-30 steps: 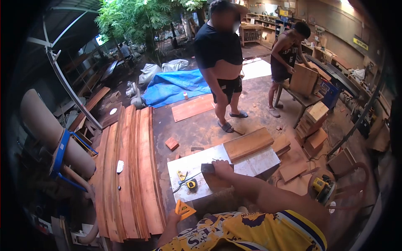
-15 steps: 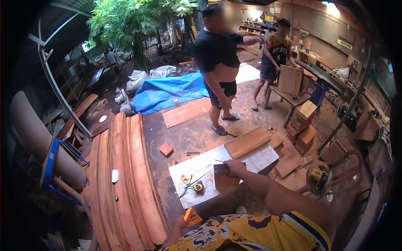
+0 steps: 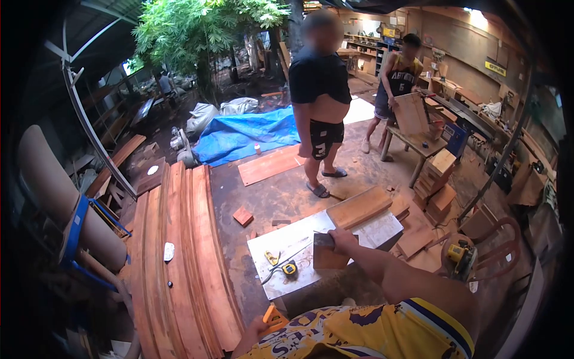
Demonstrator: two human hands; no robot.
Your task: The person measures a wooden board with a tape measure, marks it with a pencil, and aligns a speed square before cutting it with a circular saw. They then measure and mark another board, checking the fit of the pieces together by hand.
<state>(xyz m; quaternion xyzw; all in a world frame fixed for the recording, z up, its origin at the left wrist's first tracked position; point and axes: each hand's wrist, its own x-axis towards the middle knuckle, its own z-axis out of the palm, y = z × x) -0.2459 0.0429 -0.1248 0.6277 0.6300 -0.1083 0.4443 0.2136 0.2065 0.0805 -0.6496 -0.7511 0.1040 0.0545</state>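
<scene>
At the lower edge, my left hand [image 3: 256, 331] is closed around an orange tool [image 3: 274, 319] with an opening through it; its kind is hard to tell. My right hand [image 3: 343, 239] is closed at the top of a wooden block [image 3: 330, 257], which stands at the near edge of the white worktable [image 3: 269, 244]. A thin pencil-like stick [image 3: 321, 231] juts left from its fingers. Left of the block lie a yellow and black tape measure [image 3: 289, 269] and a small yellow tool [image 3: 272, 258]. A thick board [image 3: 360, 207] rests along the table's far side.
Long planks [image 3: 179, 257] lie on the left. A person in black [image 3: 321, 90] stands beyond the table; another person [image 3: 402, 78] holds a wooden panel [image 3: 412, 113] at a low bench. A yellow power tool [image 3: 459, 255] sits on a chair at right, near stacked wood blocks [image 3: 439, 179].
The person in black has lowered an outstretched arm. The other person's panel has tilted. My view has shifted slightly; both my hands keep their holds.
</scene>
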